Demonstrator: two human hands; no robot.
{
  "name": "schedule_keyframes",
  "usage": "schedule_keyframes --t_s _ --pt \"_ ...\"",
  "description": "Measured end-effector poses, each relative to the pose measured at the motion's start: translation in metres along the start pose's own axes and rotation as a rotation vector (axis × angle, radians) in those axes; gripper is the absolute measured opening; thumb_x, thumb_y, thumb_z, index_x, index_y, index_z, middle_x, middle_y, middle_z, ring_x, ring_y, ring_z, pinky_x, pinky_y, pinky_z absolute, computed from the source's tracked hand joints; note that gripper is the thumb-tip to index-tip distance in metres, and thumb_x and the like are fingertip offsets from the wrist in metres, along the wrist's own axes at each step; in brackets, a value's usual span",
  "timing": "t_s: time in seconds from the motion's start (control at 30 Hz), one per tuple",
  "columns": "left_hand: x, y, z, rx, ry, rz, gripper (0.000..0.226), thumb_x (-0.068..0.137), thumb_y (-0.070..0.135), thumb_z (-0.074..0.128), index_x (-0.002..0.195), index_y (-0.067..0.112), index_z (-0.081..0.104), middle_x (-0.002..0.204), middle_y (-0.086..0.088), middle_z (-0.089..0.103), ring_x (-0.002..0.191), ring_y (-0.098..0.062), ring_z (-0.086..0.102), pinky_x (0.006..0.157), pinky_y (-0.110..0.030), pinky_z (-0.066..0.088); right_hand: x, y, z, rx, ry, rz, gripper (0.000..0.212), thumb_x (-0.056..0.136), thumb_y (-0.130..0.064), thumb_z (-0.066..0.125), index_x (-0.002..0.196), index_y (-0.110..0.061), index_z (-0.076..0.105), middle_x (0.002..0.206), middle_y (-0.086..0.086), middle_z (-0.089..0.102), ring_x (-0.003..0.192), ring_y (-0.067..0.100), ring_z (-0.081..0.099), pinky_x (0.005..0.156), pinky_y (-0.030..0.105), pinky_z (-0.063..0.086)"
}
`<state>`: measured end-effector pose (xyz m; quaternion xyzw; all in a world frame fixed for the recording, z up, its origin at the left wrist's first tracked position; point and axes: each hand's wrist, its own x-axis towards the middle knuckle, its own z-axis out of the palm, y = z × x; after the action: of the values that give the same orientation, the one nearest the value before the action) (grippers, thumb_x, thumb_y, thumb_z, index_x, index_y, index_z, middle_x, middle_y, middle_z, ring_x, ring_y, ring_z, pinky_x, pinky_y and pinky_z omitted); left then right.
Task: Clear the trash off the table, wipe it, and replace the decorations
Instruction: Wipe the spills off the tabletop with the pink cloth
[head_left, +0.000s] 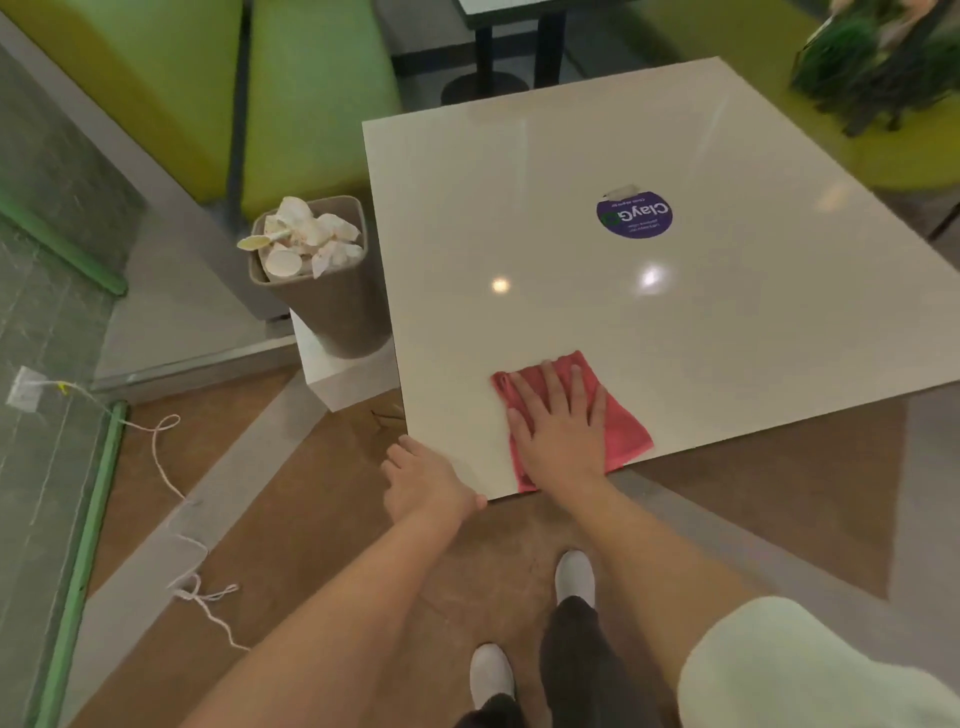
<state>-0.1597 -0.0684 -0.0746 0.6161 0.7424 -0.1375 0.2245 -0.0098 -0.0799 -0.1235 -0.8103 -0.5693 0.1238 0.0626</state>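
White table (597, 322), glossy, with a round purple sticker (635, 214) toward its far right part and two light glints nearer the middle. Beyond the table's far left corner, green seats (311, 93). Off the far right corner, blurred green plant decoration (872, 67) on a yellow-green seat. Just beside the table's left edge, a grey-brown bin (332, 306) on a white block, filled past the rim with crumpled paper, paper cups and a pale spoon (260, 241). On the table at its near edge, close to the near left corner, a pink cloth (623, 426) spread flat. Right hand (558, 431) flat on the cloth, fingers straight and spread, pressing down. Left hand (426, 480) at the near left corner, thumb lying on the tabletop edge, fingers curled down over the side. On the floor left of the bin, a loose white cord (166, 467).
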Motion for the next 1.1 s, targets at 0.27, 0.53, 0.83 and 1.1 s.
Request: schedule_keyframes --t_s 0.27,0.53,0.83,1.1 --pt "0.001 0.028 -0.013 0.349 0.062 0.163 0.143 0.067 0.035 0.085 0.147 0.012 -0.03 0.159 -0.011 -0.02 0.148 -0.03 -0.003 0.119 -0.044 0.018 -0.009 0.025 -0.006 -0.007 -0.066 -0.202 0.051 0.1 -0.057 0.011 0.15 -0.052 0.012 0.163 -0.015 0.002 0.15 0.015 -0.011 0.12 0.044 -0.013" --pt "-0.005 0.097 -0.01 0.169 0.095 0.524 0.078 0.09 0.032 0.059 0.154 0.021 0.014 0.154 -0.003 0.02 0.139 -0.024 0.021 0.107 -0.036 0.032 0.022 0.187 -0.054 -0.019 -0.045 0.142 0.053 0.099 -0.057 0.011 0.151 -0.05 0.006 0.163 -0.015 -0.005 0.15 0.017 -0.013 0.121 0.047 -0.008" --pt "-0.011 0.175 0.008 -0.122 0.153 0.513 0.048 0.098 0.017 0.044 0.144 0.03 0.039 0.139 0.001 0.044 0.127 -0.021 0.036 0.1 -0.034 0.036 0.029 0.161 -0.054 -0.009 -0.075 0.069 0.055 0.097 -0.064 0.013 0.151 -0.053 0.003 0.164 -0.005 -0.006 0.149 0.03 -0.018 0.115 0.055 -0.019" --pt "-0.002 0.238 0.016 -0.254 0.266 0.462 0.047 0.095 0.007 0.046 0.138 0.026 0.048 0.133 0.0 0.049 0.12 -0.023 0.04 0.096 -0.034 0.039 0.061 0.233 -0.076 -0.001 -0.076 -0.166 0.053 0.095 -0.069 0.011 0.147 -0.059 0.008 0.164 -0.013 0.0 0.15 0.019 -0.015 0.118 0.047 -0.014"
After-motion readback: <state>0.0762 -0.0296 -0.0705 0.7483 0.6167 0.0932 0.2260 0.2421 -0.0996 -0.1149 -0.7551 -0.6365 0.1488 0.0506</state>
